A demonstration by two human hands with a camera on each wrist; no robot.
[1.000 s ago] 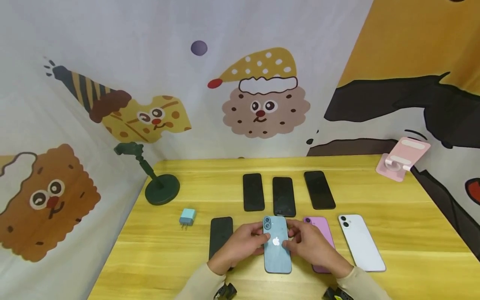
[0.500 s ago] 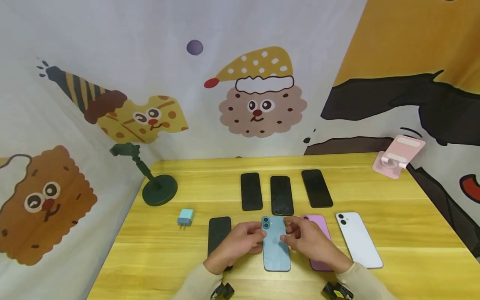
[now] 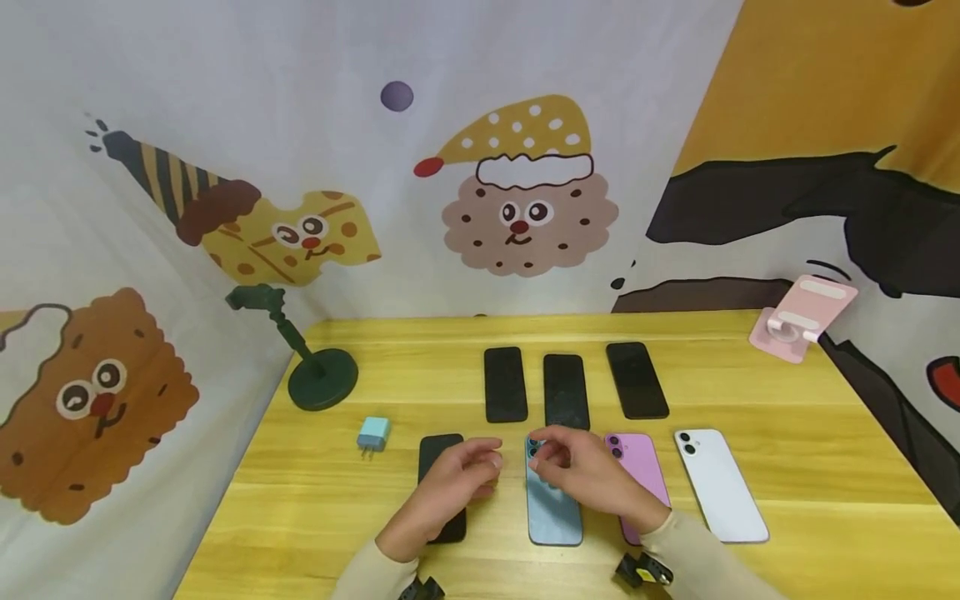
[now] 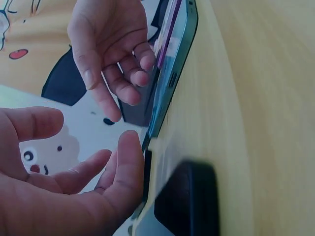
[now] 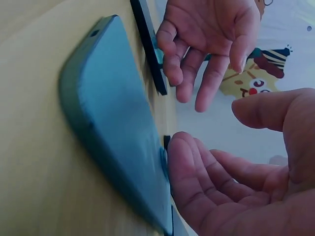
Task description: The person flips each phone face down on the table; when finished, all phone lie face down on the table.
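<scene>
A light blue phone (image 3: pixel 553 518) lies back up on the wooden table, its camera end away from me. Over that end hovers my right hand (image 3: pixel 592 473), fingers loosely bent and holding nothing, as the right wrist view shows; the blue phone (image 5: pixel 115 113) lies beside its fingertips there. My left hand (image 3: pixel 450 487) is apart from the blue phone, above a black phone (image 3: pixel 441 450) that it partly covers, fingers loosely bent around air. Right of the blue phone a pink phone (image 3: pixel 637 458) lies partly under my right wrist. A white phone (image 3: pixel 722 487) lies farther right.
Three dark phones lie in a back row: left (image 3: pixel 506 383), middle (image 3: pixel 566 387) and right (image 3: pixel 637 379). A blue charger plug (image 3: pixel 373 434) and a dark green phone stand (image 3: pixel 322 379) are at the left. A pink phone stand (image 3: pixel 813 304) stands at the back right. Printed cloth hangs behind the table.
Both hands have let go of the blue phone's sides. My left hand has drawn away to the left; my right hand has risen over the phone's camera end. The phone stays in place.
</scene>
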